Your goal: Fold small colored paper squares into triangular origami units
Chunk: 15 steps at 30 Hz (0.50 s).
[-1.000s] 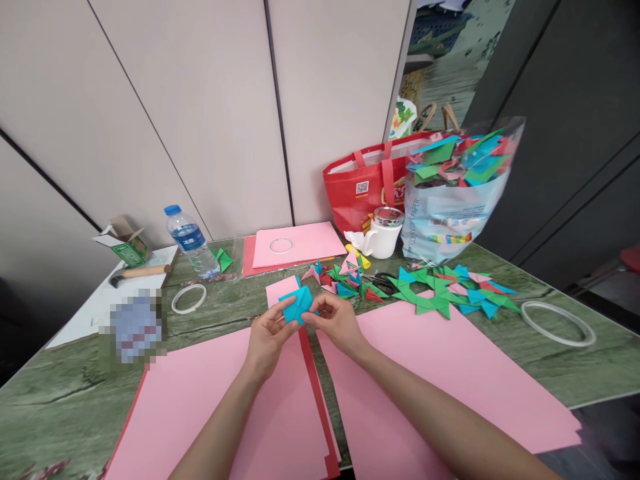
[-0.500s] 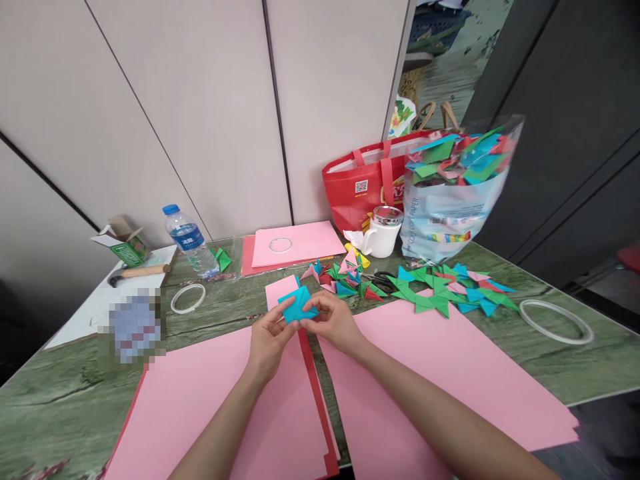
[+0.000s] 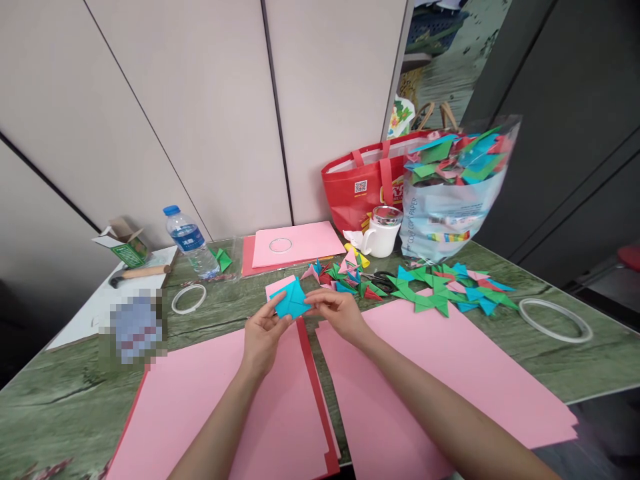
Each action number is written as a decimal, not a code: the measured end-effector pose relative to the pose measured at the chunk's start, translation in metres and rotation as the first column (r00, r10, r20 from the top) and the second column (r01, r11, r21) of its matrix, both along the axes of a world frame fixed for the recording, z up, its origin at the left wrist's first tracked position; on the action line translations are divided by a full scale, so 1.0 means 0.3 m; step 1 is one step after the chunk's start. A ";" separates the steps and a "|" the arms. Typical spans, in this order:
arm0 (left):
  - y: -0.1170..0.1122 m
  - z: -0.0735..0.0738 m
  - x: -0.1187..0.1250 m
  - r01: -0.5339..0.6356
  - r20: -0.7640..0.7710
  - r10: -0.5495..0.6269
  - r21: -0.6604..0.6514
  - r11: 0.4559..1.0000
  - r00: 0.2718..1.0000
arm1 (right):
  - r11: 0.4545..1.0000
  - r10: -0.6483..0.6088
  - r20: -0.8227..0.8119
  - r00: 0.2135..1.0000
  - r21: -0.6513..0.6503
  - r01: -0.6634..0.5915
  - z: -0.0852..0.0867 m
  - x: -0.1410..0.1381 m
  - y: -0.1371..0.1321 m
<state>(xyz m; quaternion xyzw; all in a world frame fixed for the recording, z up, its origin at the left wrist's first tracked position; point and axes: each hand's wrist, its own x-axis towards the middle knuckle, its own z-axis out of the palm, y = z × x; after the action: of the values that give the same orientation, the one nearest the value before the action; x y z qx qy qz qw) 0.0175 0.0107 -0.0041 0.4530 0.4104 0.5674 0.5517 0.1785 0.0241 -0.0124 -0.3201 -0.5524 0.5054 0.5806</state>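
A small piece of folded blue paper [image 3: 291, 300], with crease lines across its face, is held up above the table's middle. My left hand [image 3: 263, 333] grips its left side between thumb and fingers. At its right edge, the thumb and fingertips of my right hand [image 3: 340, 312] pinch the paper. Just behind it lies a small pink paper piece [image 3: 280, 285], partly covered. Below my forearms are a left stack of pink sheets [image 3: 215, 400] with red edges showing and a right stack of pink sheets [image 3: 425, 373].
Folded paper pieces [image 3: 345, 273], black-handled scissors [image 3: 385, 280] and folded paper rings [image 3: 435, 290] lie beyond my right hand. Behind stand a white mug [image 3: 383, 237], a red bag [image 3: 345, 193] and a filled plastic bag [image 3: 445, 220]. A water bottle [image 3: 190, 243], tape roll [image 3: 189, 299] and hammer [image 3: 143, 272] are left.
The blue paper has turned and shifted slightly left. My right hand has moved from its front and lower edge to its right edge; my left hand still holds it.
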 end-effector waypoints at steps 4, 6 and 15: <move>-0.012 0.011 0.010 0.023 -0.052 -0.022 0.012 1.000 0.998 | 0.993 -0.096 0.135 0.986 0.084 0.086 0.005 0.004 -0.001; -0.020 0.023 0.016 0.041 -0.086 -0.041 0.001 0.999 0.995 | 0.989 -0.122 0.164 0.979 0.098 0.107 0.002 0.002 -0.003; -0.008 0.020 -0.001 -0.009 -0.068 0.004 -0.085 0.996 0.998 | 0.992 -0.092 0.215 0.972 0.110 0.069 -0.005 -0.008 -0.016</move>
<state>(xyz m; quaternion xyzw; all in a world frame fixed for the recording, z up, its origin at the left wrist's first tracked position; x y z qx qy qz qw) 0.0171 0.0082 0.0020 0.4466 0.4540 0.5357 0.5545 0.1763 0.0191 -0.0141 -0.3661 -0.6248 0.4141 0.5515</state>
